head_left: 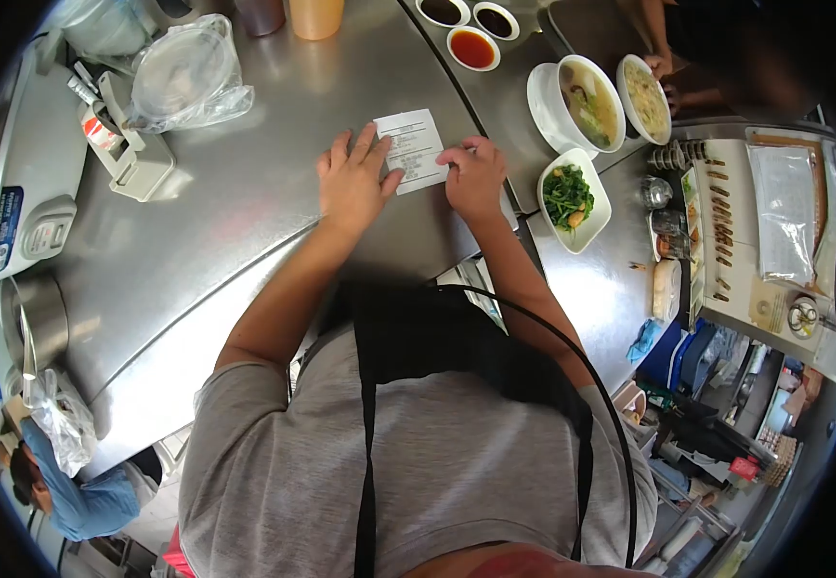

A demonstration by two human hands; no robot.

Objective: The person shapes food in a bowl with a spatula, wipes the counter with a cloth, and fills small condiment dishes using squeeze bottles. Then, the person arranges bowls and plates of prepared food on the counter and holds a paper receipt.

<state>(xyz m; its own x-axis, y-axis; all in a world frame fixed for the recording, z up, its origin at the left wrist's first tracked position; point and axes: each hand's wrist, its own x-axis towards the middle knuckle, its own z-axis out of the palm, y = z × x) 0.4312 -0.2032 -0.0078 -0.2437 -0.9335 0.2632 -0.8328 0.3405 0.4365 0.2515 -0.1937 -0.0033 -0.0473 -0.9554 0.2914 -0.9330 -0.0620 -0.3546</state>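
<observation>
A white printed paper slip [416, 144], like an order receipt, lies on the steel counter [245, 193] in front of me. My left hand [352, 181] rests flat at its left edge, fingers spread and the fingertips and thumb touching the paper. At the slip's right edge, my right hand [477, 178] has its fingers curled in, with thumb and forefinger closed on the paper's border. Just right of that hand stands a white bowl of cooked leafy greens [569, 196]. Behind it are a bowl of soup [589, 106] and a bowl of yellowish food [645, 99].
Small dishes of red sauce [472, 48] and dark sauce [444, 11] sit at the back. To the left are a plastic-wrapped round container [185, 69], a beige holder [139, 154] and a scale [47, 231]. Another person's hand [662, 65] is at the upper right; a blue-clothed person [81, 491] is lower left.
</observation>
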